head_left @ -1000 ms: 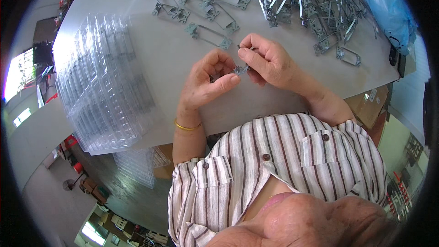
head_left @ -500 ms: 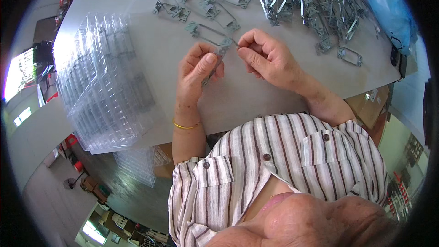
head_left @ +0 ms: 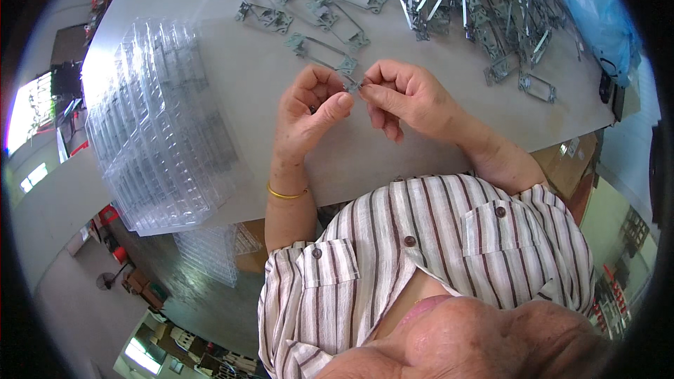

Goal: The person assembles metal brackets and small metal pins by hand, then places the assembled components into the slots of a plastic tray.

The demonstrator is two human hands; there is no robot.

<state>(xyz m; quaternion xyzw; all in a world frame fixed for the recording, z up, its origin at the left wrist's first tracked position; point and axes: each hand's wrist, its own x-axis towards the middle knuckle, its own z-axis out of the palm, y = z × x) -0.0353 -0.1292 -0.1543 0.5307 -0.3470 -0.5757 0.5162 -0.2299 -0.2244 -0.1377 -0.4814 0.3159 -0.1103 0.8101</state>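
My left hand (head_left: 307, 114) is closed around a small grey metal bracket (head_left: 352, 87), mostly hidden by the fingers, with one end showing beyond the thumb. My right hand (head_left: 413, 100) pinches at that showing end with thumb and forefinger; whether a separate small piece sits in the pinch is too small to tell. Just beyond the fingertips, a rectangular metal bracket frame (head_left: 345, 65) lies on the table. Several similar bracket frames (head_left: 324, 15) are spread farther back.
Stacked clear plastic trays (head_left: 158, 133) stand at the table's left. A tangled heap of metal brackets (head_left: 491, 21) covers the back right, beside a blue plastic bag (head_left: 593, 14). One loose bracket (head_left: 538, 88) lies nearer the right edge. Below that edge is a cardboard box (head_left: 567, 163).
My hands have come together; the left has turned so that the bracket's end meets my right fingertips. The brackets on the table have stayed put.
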